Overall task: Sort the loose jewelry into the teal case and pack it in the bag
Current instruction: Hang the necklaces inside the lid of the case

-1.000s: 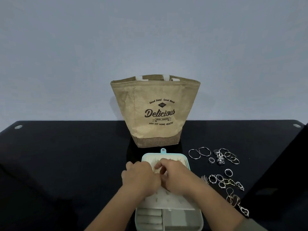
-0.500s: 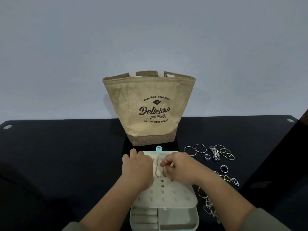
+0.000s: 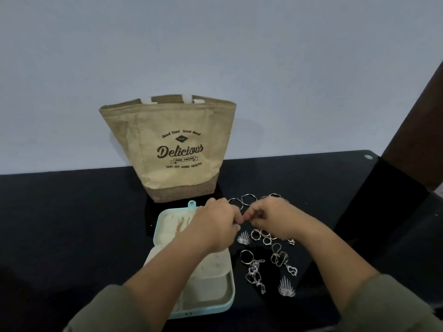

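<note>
Table: black and glossy, set against a pale wall.
Bag: tan, upright at the back, mouth open, "Delicious" printed on the front.
Teal case: open just in front of the bag, cream lining showing, a gold chain lying in its far half.
Loose jewelry: silver hoops, rings, a heart pendant and two fan-shaped pieces spread to the right of the case.
Left hand: over the case's far right corner, fingers curled.
Right hand: above the rings, fingers curled, fingertips almost meeting the left hand's; anything pinched between them is too small to make out.
</note>
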`<state>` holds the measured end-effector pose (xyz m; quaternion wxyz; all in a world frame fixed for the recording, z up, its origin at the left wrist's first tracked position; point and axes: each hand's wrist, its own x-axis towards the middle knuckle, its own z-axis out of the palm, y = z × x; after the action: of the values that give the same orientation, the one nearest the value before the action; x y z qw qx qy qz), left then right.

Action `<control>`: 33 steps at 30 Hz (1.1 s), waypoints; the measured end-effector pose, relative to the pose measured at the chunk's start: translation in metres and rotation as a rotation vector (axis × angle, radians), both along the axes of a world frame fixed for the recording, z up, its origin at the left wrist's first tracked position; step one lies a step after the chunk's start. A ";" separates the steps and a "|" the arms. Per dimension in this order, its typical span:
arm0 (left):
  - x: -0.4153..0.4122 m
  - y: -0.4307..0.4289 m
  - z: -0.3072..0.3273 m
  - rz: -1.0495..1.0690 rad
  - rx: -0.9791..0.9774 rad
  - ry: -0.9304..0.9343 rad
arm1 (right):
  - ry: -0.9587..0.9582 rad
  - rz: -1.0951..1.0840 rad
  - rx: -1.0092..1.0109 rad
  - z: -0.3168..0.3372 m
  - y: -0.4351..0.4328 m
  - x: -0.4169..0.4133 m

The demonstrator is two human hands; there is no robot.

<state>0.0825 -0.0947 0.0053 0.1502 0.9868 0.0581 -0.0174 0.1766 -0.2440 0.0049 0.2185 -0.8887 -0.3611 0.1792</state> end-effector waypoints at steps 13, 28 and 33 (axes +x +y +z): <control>0.019 -0.070 -0.024 -0.091 0.056 0.063 | 0.002 -0.121 -0.111 -0.026 -0.082 0.011; 0.011 -0.086 -0.043 0.006 0.244 0.112 | -0.196 0.073 -0.102 -0.081 -0.068 0.007; 0.009 -0.089 -0.048 0.045 0.213 0.075 | -0.344 0.122 -0.090 -0.082 -0.074 -0.002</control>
<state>0.0917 -0.1840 -0.0426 0.0423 0.9943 0.0873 -0.0447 0.1746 -0.3178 -0.0776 0.1022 -0.8915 -0.4381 0.0535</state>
